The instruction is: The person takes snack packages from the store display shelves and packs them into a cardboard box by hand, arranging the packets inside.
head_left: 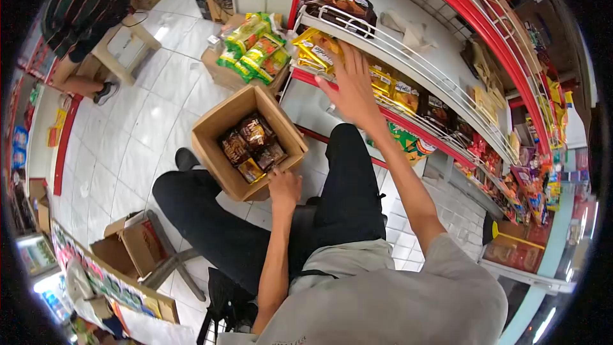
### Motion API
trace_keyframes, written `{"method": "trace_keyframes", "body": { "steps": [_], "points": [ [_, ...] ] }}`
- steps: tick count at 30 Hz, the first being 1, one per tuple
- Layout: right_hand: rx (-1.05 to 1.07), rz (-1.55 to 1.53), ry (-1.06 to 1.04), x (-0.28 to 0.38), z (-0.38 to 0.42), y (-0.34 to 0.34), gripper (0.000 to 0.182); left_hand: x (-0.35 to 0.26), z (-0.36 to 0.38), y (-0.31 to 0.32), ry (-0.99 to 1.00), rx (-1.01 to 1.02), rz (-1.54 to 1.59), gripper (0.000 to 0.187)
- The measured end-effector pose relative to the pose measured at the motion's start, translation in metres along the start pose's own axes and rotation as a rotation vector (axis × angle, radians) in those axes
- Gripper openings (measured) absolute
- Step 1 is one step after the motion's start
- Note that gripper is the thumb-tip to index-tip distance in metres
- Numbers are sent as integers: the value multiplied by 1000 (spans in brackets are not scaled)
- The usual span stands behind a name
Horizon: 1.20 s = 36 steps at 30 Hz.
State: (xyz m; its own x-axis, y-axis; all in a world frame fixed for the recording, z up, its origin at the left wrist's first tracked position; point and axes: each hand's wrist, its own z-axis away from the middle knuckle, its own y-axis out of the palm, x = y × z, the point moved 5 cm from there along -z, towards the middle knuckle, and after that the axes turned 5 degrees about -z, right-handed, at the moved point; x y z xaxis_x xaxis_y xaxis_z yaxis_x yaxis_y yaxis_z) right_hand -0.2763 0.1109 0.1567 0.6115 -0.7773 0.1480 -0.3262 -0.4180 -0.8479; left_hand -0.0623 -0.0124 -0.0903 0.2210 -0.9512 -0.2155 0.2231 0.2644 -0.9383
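Observation:
My right hand (355,86) reaches into the shelf with its fingers stretched out, beside yellow Wafello wafer packs (315,50). Its fingertips are at the packs and the shelf's wire rail; I see nothing held in it. My left hand (285,188) is at the near rim of an open cardboard box (211,118), fingers curled over the edge. Inside the box lie several dark brown snack packs (255,131) and a yellow one (250,170). More yellow packs (405,97) and dark brown packs (437,110) stand along the same shelf row.
Green and yellow snack bags (258,48) lie on a carton beyond the box. A brown Wafello pack (338,7) sits on the upper shelf. Another person (86,9) is at the far left by a stool (128,51). An open carton (131,246) stands at lower left.

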Motion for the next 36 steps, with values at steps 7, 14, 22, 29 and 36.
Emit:
{"method": "trace_keyframes", "body": {
  "steps": [7,14,22,29,36],
  "points": [
    [110,-195,136,-42,-29,61,75,9,7,-8,27,-33,113,43],
    [240,-461,55,102,21,30,71,-4,15,5,-23,55,-59,45],
    [1657,-109,126,154,145,356,77,1,32,-11,-26,95,-168,46],
    [1676,51,114,130,246,465,70,16,23,-33,-47,217,-104,50],
    [1631,38,70,125,268,502,63,18,25,-31,-38,243,-42,60]
  ]
}}
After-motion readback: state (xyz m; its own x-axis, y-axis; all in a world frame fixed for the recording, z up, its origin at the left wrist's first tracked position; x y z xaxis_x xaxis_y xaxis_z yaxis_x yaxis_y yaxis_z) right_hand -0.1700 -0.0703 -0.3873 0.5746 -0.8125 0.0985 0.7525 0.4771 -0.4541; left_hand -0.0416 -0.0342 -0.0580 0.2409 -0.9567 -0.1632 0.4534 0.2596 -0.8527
